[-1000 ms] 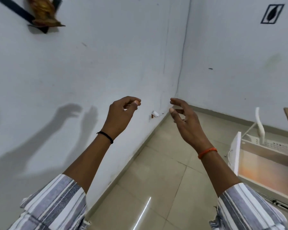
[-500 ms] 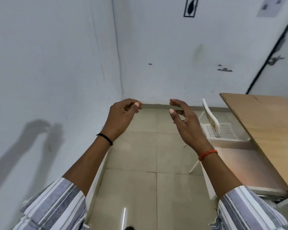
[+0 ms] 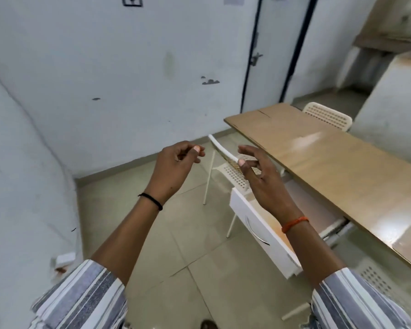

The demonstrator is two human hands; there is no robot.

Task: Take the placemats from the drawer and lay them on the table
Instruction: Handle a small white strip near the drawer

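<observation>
1. I am holding both hands up at the centre of the frame, empty. My left hand (image 3: pixel 176 165) is curling loosely, thumb near the fingertips with nothing between them; my right hand (image 3: pixel 259 176) is half open, fingers spread and slightly bent.
2. The drawer (image 3: pixel 261 230) is standing pulled out at centre right, under the near edge of the wooden table (image 3: pixel 337 162), which is running from mid-frame to the lower right. Its white front with the curved handle is facing me.
3. I am not seeing any placemats: my right forearm is covering most of the drawer's inside, and the little that is showing is only an orange-tinted glare. Whether they are lying in there I cannot tell.
4. I am judging that the work is barely starting; the tabletop is showing nothing laid on it.
5. Risks from here: a white perforated chair (image 3: pixel 233 172) is standing just beyond the drawer, behind my right hand, so a careless reach could be knocking it.
6. The open drawer is jutting into my path, so stepping closer could be bumping it.
7. Thin mats lifted in a stack could be sliding apart if I am pinching only one edge.
</observation>
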